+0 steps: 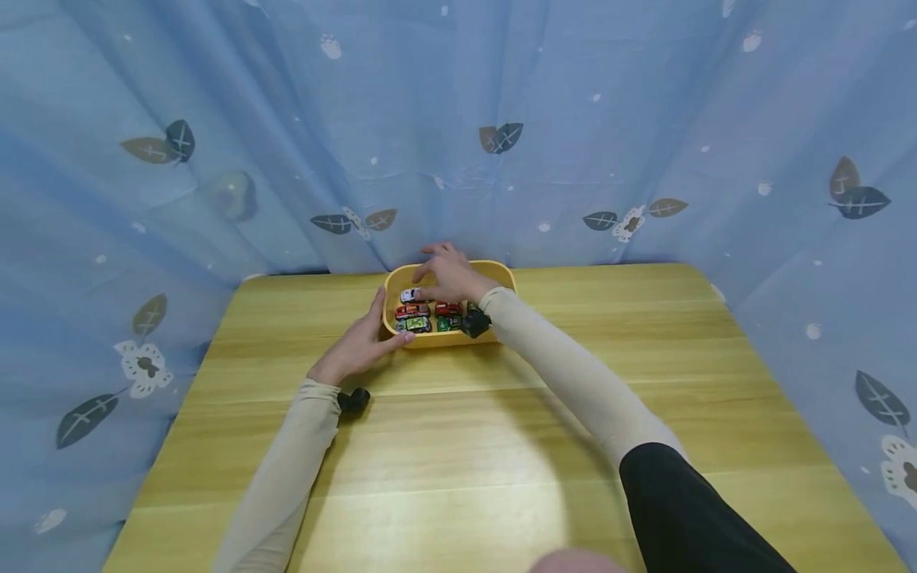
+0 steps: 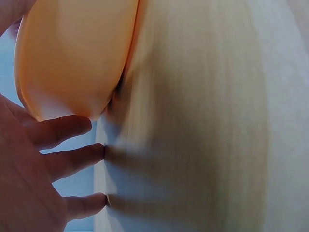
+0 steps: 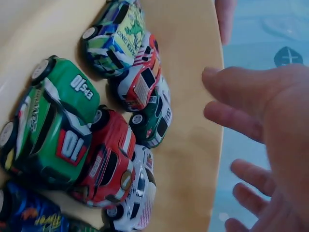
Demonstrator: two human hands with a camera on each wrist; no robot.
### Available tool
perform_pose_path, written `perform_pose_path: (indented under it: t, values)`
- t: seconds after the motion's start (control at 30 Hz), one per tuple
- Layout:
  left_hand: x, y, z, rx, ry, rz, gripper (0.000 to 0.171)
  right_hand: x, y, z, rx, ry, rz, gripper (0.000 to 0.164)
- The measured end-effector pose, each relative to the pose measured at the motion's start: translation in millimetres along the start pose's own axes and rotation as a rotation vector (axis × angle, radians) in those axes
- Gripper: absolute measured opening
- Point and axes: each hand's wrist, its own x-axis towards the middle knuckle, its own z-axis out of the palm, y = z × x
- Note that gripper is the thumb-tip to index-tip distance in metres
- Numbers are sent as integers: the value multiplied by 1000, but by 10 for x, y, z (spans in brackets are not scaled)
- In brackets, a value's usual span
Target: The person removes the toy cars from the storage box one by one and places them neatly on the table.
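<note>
A yellow plastic tray (image 1: 453,340) with rounded corners stands at the table's back edge, holding several small toy cars. My left hand (image 1: 364,342) rests at its left end, thumb at the front rim; in the left wrist view its fingers are spread, the nearest against the wall. Over the back of the tray hovers my right hand (image 1: 450,274), its fingers extended with nothing between them. Beneath it, in the right wrist view, lie a green car (image 3: 58,125), a red car (image 3: 108,164), a white car (image 3: 140,193) and a dinosaur-print car (image 3: 118,41), close together.
The wooden table (image 1: 430,446) stretches out in front of the tray. A blue patterned curtain (image 1: 444,159) hangs right behind the tray and along both sides. Small black cameras (image 1: 354,402) are worn on the wrists.
</note>
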Motion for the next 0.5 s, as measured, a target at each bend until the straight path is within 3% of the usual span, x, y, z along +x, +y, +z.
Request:
perform_pose_path:
  t: [0.5]
  values:
    - [17, -15, 19, -10, 10, 10, 119, 182, 200, 80, -22, -87, 44, 34]
